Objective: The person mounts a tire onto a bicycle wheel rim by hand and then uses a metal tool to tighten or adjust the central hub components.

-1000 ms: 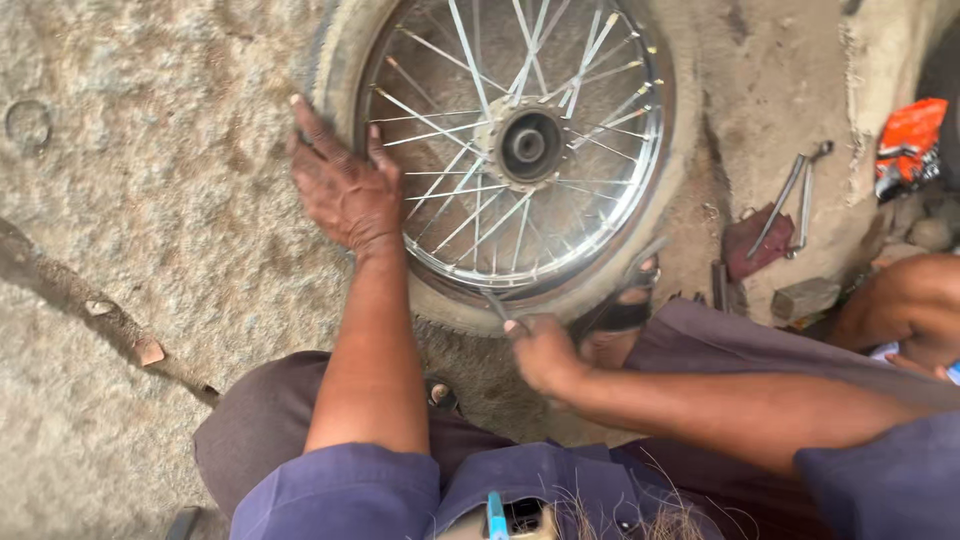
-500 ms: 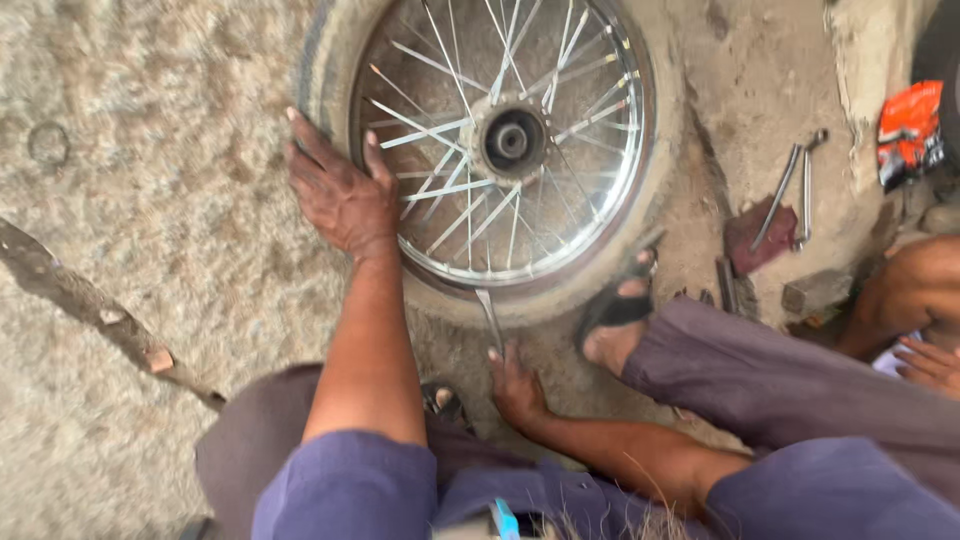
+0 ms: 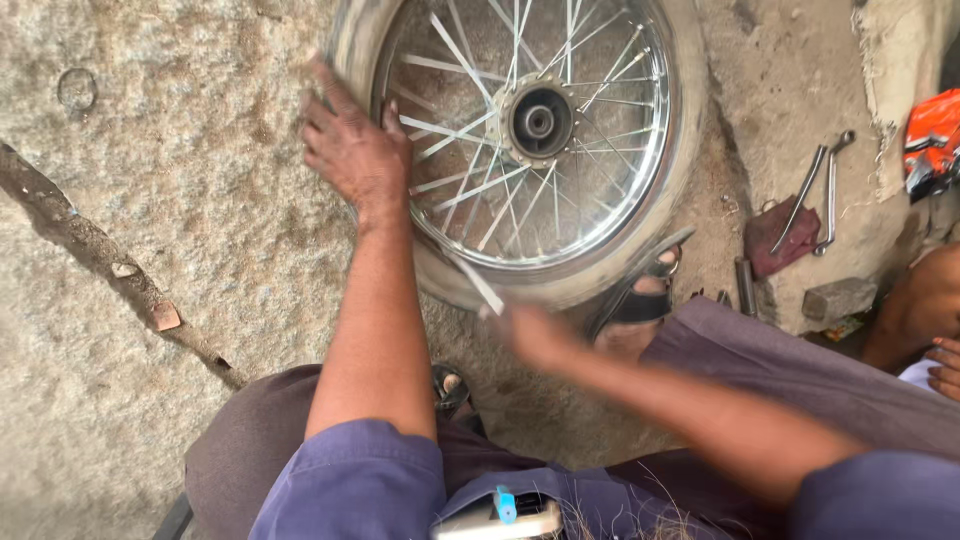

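The spoked motorcycle wheel (image 3: 535, 140) lies flat on the concrete ground (image 3: 180, 220), tyre (image 3: 690, 150) on its rim. Left hand (image 3: 352, 150) presses open-palmed at 9 o'clock; right hand (image 3: 535, 335), blurred, grips a tyre lever (image 3: 477, 283) at 6 o'clock. Tyre work looks unfinished.

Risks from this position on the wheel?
1. The right hand, blurred, drives a thin metal tool at the wheel's lower edge; a slip could send it toward the left forearm beside it.
2. The left hand lies over the tyre and spokes; fingers could get pinched if the wheel shifts.
3. A sandalled foot sits against the tyre close to the tool.
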